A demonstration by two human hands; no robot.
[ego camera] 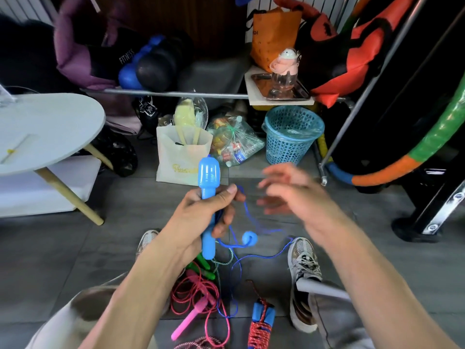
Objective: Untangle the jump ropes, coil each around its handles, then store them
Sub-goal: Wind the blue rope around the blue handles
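Observation:
My left hand [203, 212] grips a pair of light blue jump rope handles [208, 177], held upright. Their thin blue cord [247, 215] runs from under my thumb down to the floor, where it loops past a small blue ball [249, 239]. My right hand [294, 195] hovers just right of the cord, blurred, fingers spread, holding nothing that I can see. On the floor between my feet lie a pink rope with pink handles [191, 313], green handles [203, 265], and a coiled red-and-blue rope around blue handles [261, 321].
A cream tote bag [182, 157] stands on the floor ahead, beside a plastic bag of bottles [234, 142] and a blue mesh basket [292, 134]. A round grey table [47, 132] is at left. A metal rail [176, 93] and black equipment are behind and to the right.

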